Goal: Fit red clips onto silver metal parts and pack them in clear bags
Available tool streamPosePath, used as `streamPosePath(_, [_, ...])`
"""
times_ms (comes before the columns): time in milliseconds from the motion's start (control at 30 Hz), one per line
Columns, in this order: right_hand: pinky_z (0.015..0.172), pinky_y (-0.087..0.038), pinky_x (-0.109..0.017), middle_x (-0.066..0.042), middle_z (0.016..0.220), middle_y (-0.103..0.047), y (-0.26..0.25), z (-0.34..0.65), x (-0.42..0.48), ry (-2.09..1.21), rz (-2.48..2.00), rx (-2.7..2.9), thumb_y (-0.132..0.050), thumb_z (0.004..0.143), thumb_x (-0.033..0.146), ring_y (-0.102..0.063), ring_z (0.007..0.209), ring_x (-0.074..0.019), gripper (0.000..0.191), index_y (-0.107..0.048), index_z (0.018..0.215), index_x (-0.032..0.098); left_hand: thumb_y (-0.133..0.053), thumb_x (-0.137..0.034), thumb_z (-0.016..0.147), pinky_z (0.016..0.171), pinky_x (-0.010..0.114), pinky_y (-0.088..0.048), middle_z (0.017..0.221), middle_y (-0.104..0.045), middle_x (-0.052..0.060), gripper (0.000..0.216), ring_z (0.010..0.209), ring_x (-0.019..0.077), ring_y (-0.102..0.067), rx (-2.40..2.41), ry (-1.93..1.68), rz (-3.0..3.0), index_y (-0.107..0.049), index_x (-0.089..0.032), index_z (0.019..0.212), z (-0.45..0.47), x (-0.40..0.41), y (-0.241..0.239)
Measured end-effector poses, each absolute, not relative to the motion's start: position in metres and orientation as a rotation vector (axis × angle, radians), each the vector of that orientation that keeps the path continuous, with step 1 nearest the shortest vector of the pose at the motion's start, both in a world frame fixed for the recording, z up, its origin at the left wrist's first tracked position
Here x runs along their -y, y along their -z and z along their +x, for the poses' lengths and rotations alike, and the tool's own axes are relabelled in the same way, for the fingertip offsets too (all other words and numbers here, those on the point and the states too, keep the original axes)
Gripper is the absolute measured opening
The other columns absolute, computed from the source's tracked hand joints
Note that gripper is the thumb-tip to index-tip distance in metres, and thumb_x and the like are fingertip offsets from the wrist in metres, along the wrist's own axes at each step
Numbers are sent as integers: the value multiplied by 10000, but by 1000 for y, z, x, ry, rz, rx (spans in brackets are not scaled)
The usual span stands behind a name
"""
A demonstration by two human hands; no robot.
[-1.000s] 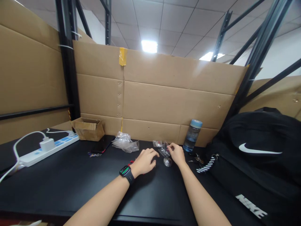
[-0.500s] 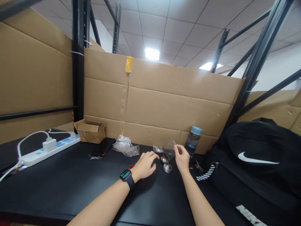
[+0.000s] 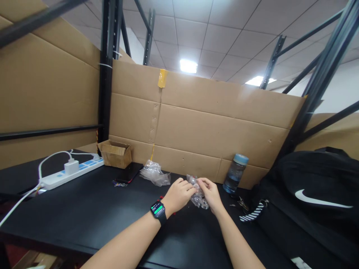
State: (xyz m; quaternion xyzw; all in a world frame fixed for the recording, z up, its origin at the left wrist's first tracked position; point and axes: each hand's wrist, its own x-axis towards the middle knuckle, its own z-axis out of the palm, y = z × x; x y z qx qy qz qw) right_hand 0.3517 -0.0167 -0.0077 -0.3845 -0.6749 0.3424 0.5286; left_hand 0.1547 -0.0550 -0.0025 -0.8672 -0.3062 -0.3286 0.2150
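Note:
My left hand [image 3: 178, 193], with a black smartwatch [image 3: 157, 210] on its wrist, and my right hand [image 3: 211, 192] meet over the black table [image 3: 70, 209]. Both pinch a small clear plastic bag [image 3: 198, 194] held between them, its fingers closed on it. Something small and round shows through the plastic, too small to name. A bit of red shows under my left wrist.
A crumpled clear bag [image 3: 154, 173], a dark phone [image 3: 128, 174] and a small open cardboard box [image 3: 115, 153] lie at the back left. A white power strip [image 3: 71, 172] with a charger sits left. A water bottle [image 3: 235, 173] and a black backpack [image 3: 314, 198] stand right, before a cardboard wall.
My left hand rose from the table and joined my right hand on the clear bag. The small metal pieces seen on the table are now covered by the hands and bag.

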Motion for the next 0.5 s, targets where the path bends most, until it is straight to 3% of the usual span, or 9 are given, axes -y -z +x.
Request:
streamPosePath(100, [834,-531,-357,-91,1036,-738,14,369,2,-530,-1037,1737,-541,907,486,-681,959,-259,345,-717,987,201,-542,-162,932,851,360,-394,1018,-693,46,193,944,200,-593,1032,1073,-2335,-669,-229,1059,136,43,-2])
streamPosePath(233, [1067,-426,-415,-95,1227,-695,31,404,-21,-243,-1205,1912,-480,892,310,-624,1170,-255,306,-750,991,208,-527,-154,903,884,384,-397,1051,-679,70,265,1003,238,-577,1475,1190,-2092,-701,-238,1085,93,23,-3])
streamPosePath(333, [1121,-377,-412,-86,1324,-651,39,422,-27,-325,-1307,2053,-467,893,283,-572,1271,-253,360,-742,1114,209,-453,-160,924,976,445,-353,1163,-671,91,349,1138,274,-547,1721,1106,-1981,-668,-261,1179,64,10,7])
streamPosePath(500, [1088,-407,-439,-78,1261,-693,35,431,-21,-569,-1303,2252,-489,930,420,-589,1252,-289,378,-746,1134,232,-467,-92,828,1020,560,-320,1214,-677,129,410,1212,322,-538,2126,643,-2149,-638,-226,1176,44,-4,30])
